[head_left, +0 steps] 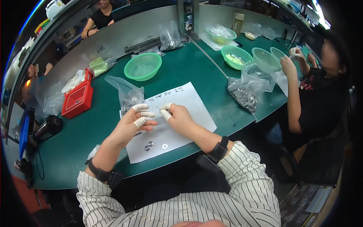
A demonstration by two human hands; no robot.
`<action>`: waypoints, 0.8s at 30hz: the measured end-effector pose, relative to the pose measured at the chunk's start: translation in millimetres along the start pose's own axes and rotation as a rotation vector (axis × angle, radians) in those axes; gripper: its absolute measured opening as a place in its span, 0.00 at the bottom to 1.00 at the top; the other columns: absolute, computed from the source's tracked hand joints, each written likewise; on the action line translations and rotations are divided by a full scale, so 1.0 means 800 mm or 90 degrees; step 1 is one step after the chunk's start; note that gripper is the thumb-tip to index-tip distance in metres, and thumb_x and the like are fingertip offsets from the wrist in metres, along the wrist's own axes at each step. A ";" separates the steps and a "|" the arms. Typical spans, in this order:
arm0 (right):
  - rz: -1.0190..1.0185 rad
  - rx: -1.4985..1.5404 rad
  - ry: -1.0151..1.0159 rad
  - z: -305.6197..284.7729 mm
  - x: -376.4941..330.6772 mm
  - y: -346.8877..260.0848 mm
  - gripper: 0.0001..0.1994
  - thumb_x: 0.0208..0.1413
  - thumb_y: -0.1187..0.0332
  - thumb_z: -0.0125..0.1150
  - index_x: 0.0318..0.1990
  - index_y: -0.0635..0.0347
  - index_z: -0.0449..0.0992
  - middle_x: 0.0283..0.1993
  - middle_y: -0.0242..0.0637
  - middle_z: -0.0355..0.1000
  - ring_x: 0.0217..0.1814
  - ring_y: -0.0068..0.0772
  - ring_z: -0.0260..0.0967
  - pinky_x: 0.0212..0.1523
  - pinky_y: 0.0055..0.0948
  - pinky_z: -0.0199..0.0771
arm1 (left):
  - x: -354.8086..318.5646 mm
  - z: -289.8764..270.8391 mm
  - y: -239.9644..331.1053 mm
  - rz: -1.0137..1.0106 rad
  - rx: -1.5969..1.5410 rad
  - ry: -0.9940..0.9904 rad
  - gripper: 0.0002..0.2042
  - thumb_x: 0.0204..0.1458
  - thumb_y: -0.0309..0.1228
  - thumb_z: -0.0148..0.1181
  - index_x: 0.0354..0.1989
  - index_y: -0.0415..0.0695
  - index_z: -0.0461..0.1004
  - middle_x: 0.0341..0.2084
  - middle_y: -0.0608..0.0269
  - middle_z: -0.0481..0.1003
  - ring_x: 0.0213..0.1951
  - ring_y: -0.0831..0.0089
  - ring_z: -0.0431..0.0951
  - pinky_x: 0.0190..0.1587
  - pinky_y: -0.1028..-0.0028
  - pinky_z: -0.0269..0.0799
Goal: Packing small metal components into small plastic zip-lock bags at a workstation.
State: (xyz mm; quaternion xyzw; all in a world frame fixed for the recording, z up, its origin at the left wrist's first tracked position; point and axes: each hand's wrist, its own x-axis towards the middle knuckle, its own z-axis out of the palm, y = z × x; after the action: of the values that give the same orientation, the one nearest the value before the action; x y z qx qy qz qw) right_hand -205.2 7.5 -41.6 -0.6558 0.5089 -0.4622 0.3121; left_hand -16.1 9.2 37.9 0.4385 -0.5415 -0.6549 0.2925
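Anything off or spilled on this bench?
Nothing spilled. Three small metal discs lie loose on the white paper, near both hands. Bags and bowls sit upright.

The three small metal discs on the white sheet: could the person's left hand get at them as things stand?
Probably yes. The discs lie bare on the white sheet, just below the left hand, with nothing between them.

Plastic bag (130,94) crowds hands; washers (155,145) below.

Green worktable (196,68) (curved), grey partition wall (124,32), dim surroundings
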 end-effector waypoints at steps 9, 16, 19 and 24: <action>-0.008 0.000 -0.012 -0.006 -0.010 -0.020 0.09 0.53 0.68 0.52 0.36 0.60 0.76 0.33 0.48 0.74 0.36 0.49 0.71 0.38 0.40 0.70 | 0.026 0.061 0.063 0.130 0.145 -0.079 0.10 0.56 0.20 0.48 0.46 0.39 0.61 0.43 0.55 0.67 0.41 0.68 0.76 0.45 0.74 0.73; -0.017 -0.109 -0.053 -0.005 -0.001 -0.008 0.09 0.52 0.68 0.52 0.37 0.60 0.75 0.35 0.48 0.74 0.40 0.50 0.70 0.41 0.40 0.69 | 0.100 0.192 0.131 0.274 0.219 -0.195 0.10 0.47 0.21 0.61 0.37 0.38 0.71 0.33 0.63 0.74 0.39 0.75 0.75 0.44 0.75 0.71; -0.013 -0.111 -0.077 0.000 -0.006 -0.009 0.08 0.52 0.68 0.52 0.37 0.60 0.75 0.36 0.48 0.74 0.40 0.51 0.70 0.42 0.41 0.69 | 0.136 0.248 0.156 0.305 0.195 -0.174 0.11 0.46 0.21 0.62 0.39 0.38 0.72 0.34 0.62 0.75 0.38 0.76 0.75 0.43 0.76 0.71; -0.267 0.217 0.030 0.019 -0.004 0.030 0.09 0.51 0.68 0.52 0.37 0.58 0.75 0.36 0.49 0.74 0.41 0.53 0.70 0.41 0.42 0.68 | 0.183 0.297 0.157 0.288 0.196 -0.126 0.14 0.48 0.25 0.61 0.44 0.38 0.73 0.35 0.62 0.76 0.37 0.75 0.75 0.38 0.77 0.69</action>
State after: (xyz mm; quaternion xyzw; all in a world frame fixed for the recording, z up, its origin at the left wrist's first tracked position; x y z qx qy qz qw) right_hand -200.8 2.4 -69.4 -0.6738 0.2837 -0.6110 0.3035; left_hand -304.3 -38.9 128.5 0.2797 -0.7447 -0.5227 0.3064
